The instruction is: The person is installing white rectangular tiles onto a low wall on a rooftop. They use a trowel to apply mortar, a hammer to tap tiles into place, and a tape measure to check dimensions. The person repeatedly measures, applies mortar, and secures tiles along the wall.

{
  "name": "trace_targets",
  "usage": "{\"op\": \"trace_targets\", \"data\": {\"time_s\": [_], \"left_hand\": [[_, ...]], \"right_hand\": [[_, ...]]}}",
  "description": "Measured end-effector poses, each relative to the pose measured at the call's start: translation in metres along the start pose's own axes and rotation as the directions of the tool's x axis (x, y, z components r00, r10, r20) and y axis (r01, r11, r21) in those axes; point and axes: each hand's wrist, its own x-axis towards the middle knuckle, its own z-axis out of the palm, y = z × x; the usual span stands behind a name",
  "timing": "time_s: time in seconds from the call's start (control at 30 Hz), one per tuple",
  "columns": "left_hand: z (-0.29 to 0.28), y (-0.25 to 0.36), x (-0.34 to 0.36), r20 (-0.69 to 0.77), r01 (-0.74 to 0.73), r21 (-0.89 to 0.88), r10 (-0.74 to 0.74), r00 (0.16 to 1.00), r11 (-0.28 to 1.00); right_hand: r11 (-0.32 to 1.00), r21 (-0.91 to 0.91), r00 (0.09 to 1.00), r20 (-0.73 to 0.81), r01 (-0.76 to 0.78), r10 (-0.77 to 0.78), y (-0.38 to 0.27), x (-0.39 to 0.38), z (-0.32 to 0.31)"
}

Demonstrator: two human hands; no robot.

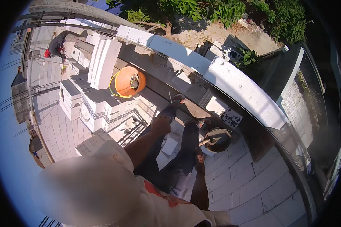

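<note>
Sunlit pale blockwork [250, 189] forms the background. Right hand [199, 156] beside a pale handle [204, 142] slanting down-left from a dark bucket [218, 140], contents unclear; left hand [161, 125] on the left leg [149, 160]; neither grip can be told. Farther out: orange bucket [125, 80] containing a greyish object [134, 81]; stacked white blocks [104, 62].
</note>
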Motion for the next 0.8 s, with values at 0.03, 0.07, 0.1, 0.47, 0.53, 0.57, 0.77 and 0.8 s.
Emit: {"op": "trace_targets", "data": {"time_s": [0.03,0.07,0.1,0.47,0.53,0.57,0.77,0.8], "left_hand": [[0.0,-0.011,-0.006,-0.033,0.035,-0.085,-0.038,0.999,0.996],[0.0,-0.022,-0.011,-0.047,0.096,-0.187,-0.106,0.993,0.978],[-0.001,-0.033,-0.018,-0.064,0.134,-0.248,-0.154,0.986,0.959],[0.003,-0.188,-0.044,-0.169,0.152,-0.707,-0.373,0.912,0.691],[-0.04,-0.24,-0.039,-0.199,0.0,-0.882,-0.374,0.906,0.47],[-0.062,-0.263,-0.058,-0.183,-0.05,-0.949,-0.416,0.891,0.31],[-0.145,-0.494,-0.032,-0.077,-0.357,-0.924,-0.845,0.529,-0.139],[-0.129,-0.535,-0.008,-0.14,-0.314,-0.949,-0.89,0.433,-0.004]], "right_hand": [[0.998,-0.065,0.998,0.055,0.018,-0.014,-0.024,-0.005,-0.008],[0.989,-0.141,0.993,0.116,0.036,-0.02,-0.047,-0.005,-0.013],[0.967,-0.236,0.98,0.194,0.095,-0.049,-0.074,-0.005,-0.019],[-0.102,-0.851,0.857,0.508,0.515,0.085,-0.262,0.082,-0.001],[0.161,-0.923,0.933,0.359,0.35,0.031,-0.314,0.056,0.074],[0.134,-0.92,0.92,0.381,0.368,0.09,-0.327,0.06,0.09],[-0.118,-0.822,0.829,0.542,0.558,0.138,-0.329,0.045,0.202],[-0.118,-0.822,0.829,0.539,0.557,0.151,-0.32,0.051,0.212]]}}
